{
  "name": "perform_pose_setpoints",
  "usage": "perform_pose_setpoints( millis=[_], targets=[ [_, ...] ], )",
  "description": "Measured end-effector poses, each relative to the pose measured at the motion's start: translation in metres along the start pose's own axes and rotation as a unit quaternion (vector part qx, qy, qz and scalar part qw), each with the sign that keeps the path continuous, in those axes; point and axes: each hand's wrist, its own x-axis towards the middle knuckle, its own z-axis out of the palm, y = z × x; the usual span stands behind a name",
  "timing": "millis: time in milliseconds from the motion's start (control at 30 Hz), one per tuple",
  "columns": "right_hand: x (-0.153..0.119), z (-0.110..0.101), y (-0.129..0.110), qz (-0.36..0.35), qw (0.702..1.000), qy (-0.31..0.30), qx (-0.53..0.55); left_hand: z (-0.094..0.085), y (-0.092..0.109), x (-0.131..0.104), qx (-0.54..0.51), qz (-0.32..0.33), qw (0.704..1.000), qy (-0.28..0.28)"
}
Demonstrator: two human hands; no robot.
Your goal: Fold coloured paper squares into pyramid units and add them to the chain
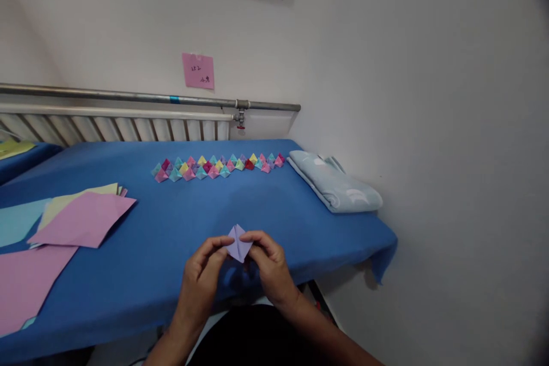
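A small lavender folded paper [239,244], diamond-shaped with a crease down its middle, is held up near the front edge of the blue-covered table [180,223]. My left hand [205,271] pinches its left corner between thumb and fingers. On the right side, the thumb and fingers of my right hand [269,263] grip the opposite corner. Farther back on the cloth, several small folded paper pieces [213,170] in pink, teal, yellow, purple and red lie in rows.
Large pink sheets [86,220] overlap yellow and blue ones [21,222] at the left. A folded pale-blue blanket [343,186] lies at the right by the wall. Behind the table are a radiator [150,128] and a metal pipe [206,101].
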Motion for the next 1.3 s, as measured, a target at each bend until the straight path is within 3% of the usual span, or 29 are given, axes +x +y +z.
perform_pose_setpoints(
  millis=[167,367,467,667,933,1100,1300],
  targets=[
    [0.002,-0.003,0.003,0.034,0.998,-0.05,0.036,0.004,0.006,0.002,-0.055,-0.043,0.997,0.042],
    [0.003,0.006,-0.003,0.035,0.998,-0.015,0.049,0.006,0.006,0.003,-0.081,-0.043,0.995,0.048],
    [0.003,0.008,-0.004,0.039,0.997,-0.008,0.06,0.005,0.007,0.003,-0.094,-0.073,0.992,0.048],
    [0.002,0.005,-0.003,0.026,0.999,0.009,0.035,0.0,0.004,-0.001,-0.087,-0.147,0.982,-0.079],
    [0.006,0.002,-0.021,0.045,0.997,-0.058,-0.038,-0.005,0.002,-0.004,0.002,-0.092,0.992,-0.084],
    [0.01,0.001,-0.02,0.045,0.995,-0.022,-0.081,-0.006,0.003,-0.006,0.062,-0.06,0.99,-0.109],
    [0.008,0.0,-0.017,0.051,0.997,-0.001,-0.05,-0.007,0.005,-0.01,0.025,-0.096,0.983,-0.157]
  ],
)
